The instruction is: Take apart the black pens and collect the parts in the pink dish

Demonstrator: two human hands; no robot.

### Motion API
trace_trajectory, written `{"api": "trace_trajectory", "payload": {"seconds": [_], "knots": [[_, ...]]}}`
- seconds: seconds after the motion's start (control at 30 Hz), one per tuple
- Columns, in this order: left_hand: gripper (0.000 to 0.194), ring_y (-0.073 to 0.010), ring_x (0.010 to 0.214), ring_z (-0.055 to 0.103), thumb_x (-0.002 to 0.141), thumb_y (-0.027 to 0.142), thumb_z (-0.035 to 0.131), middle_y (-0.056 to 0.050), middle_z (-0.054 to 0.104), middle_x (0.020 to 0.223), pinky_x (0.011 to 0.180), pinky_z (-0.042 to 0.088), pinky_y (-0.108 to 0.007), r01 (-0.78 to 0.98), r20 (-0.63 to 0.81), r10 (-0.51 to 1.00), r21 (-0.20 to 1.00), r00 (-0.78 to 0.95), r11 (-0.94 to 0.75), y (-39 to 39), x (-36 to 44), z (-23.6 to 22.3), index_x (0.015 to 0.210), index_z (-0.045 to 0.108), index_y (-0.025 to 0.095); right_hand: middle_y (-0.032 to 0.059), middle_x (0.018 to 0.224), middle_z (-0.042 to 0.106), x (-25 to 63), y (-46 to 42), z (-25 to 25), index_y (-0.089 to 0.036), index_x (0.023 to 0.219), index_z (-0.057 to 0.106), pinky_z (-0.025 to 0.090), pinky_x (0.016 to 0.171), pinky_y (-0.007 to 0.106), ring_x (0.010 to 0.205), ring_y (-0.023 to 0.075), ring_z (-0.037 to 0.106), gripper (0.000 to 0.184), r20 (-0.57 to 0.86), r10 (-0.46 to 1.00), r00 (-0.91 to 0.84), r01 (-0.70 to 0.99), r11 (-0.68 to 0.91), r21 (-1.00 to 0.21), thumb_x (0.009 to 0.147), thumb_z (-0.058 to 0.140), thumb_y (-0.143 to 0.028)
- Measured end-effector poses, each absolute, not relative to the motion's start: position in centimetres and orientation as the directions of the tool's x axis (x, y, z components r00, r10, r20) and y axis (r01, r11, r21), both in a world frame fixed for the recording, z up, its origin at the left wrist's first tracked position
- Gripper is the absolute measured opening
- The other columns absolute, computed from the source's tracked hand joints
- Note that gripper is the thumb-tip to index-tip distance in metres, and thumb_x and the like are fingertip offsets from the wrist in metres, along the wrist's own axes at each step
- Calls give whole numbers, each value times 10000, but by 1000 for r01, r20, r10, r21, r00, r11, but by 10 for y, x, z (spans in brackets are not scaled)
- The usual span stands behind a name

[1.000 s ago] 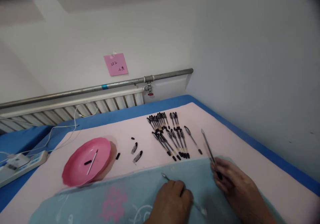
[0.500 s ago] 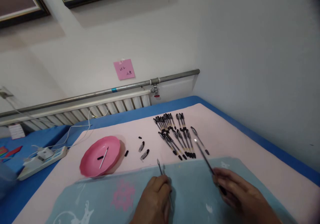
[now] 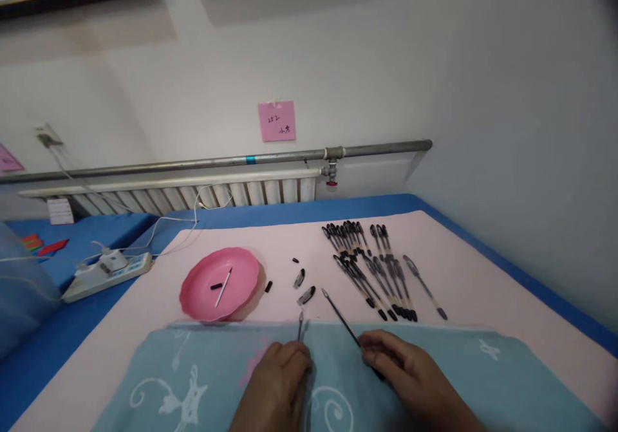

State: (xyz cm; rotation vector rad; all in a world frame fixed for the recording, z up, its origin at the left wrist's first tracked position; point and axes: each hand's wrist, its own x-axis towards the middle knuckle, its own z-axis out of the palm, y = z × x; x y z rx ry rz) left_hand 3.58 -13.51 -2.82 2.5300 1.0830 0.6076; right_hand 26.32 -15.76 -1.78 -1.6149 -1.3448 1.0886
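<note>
My left hand (image 3: 277, 384) is closed around a pen without a cap (image 3: 300, 328), its pointed tip sticking up past the fingers. To its right, my right hand (image 3: 410, 371) pinches another uncapped pen (image 3: 340, 316) near its black end, with the tip slanting up and to the left. Both hands are over the blue-green cloth. Beyond the tips lie two black pen caps with clips (image 3: 306, 295) and small black end plugs (image 3: 268, 286). Several capped pens (image 3: 376, 281) lie in groups at the back right, and a single capped pen (image 3: 425, 287) is beside them.
A pink scalloped dish (image 3: 251, 259) at left holds a thin white stick (image 3: 223, 288) and a black piece. Farther left, a power strip (image 3: 140, 266) with plugs and white cables sits on the blue surface. Behind the table are a radiator (image 3: 261, 191), a pipe and the wall.
The view has turned left, so the table's contents appear farther right. My right hand has brought its pen leftward, closer to my left hand. Both hands keep their pens.
</note>
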Motion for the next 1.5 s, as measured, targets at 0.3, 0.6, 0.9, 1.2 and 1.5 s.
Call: {"api": "trace_trajectory", "payload": {"seconds": [0.3,0.6,0.9,1.2,1.5], "knots": [[261,-165,766,588,831,275,439,-50,647,907,694,446,-288,514,35,923,822,384,-245,-119,21,18,1015,616,219,-25,570,565,251,-156,-1,-166,765,645,161,377,194,381,40,280,236,-371,928,4,-25,-371,-928,630,568,-344],[322,-1,394,277,721,356,658,68,413,584,407,166,-188,-324,-180,809,851,559,414,-66,54,26,917,612,106,-39,571,538,240,-144,34,-159,729,640,135,382,174,380,16,269,162,-408,888,-210,-50,-427,-903,628,564,-261],[341,-3,326,255,624,383,734,90,391,444,374,111,-185,-389,-161,923,871,351,300,-24,61,16,608,492,142,-80,479,427,222,-91,38,-171,610,508,189,380,179,387,37,286,132,-329,910,-252,120,-308,-944,638,576,-280],[332,-20,386,333,675,392,693,52,459,537,390,212,-186,-428,-167,884,826,436,367,-21,60,-6,807,622,95,-87,476,385,226,-80,8,-186,626,474,177,379,186,377,35,254,121,-373,888,-269,122,-353,-928,657,534,-286],[381,-29,377,372,700,442,652,46,492,551,381,266,-179,-381,-200,898,853,391,356,-22,58,-11,883,626,108,-98,446,353,228,-81,3,-197,638,481,199,390,197,380,56,280,140,-417,863,-285,174,-382,-908,640,528,-329]]}}
